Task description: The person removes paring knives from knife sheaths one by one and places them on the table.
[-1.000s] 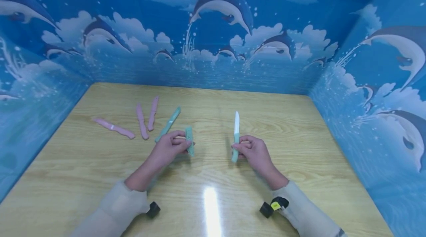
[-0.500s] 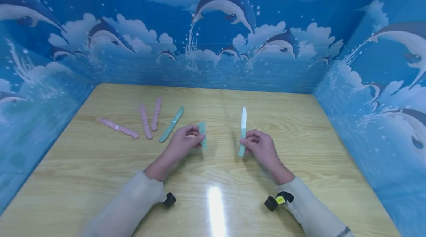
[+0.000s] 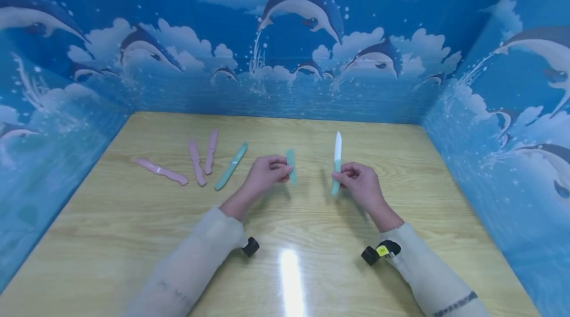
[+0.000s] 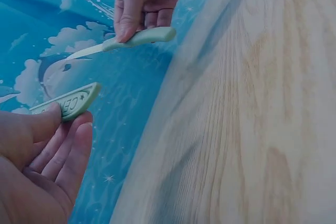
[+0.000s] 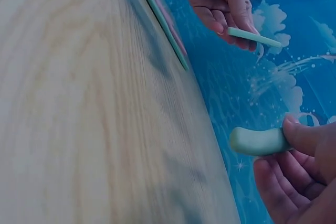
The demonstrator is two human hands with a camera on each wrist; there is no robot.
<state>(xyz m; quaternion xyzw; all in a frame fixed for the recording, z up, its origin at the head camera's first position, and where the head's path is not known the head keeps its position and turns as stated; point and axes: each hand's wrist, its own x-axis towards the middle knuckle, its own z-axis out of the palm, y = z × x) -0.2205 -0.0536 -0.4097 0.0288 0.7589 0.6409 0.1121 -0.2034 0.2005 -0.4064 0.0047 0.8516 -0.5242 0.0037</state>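
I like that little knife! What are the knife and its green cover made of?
The knife: its white, matte, unshiny blade looks ceramic, perhaps plastic; its smooth mint handle looks plastic. The green cover: probably moulded plastic, since the left wrist view shows raised letters on it.

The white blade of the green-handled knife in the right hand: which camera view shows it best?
The head view: the white blade of the green-handled knife stands fully visible, pointing away, above the right hand. The left wrist view shows it thin and pale against the blue wall. The right wrist view shows only the handle end.

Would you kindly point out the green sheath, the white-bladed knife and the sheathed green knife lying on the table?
green sheath [image 3: 291,165], head view, its middle
white-bladed knife [image 3: 338,145], head view, blade
sheathed green knife [image 3: 231,166], head view, mid-length
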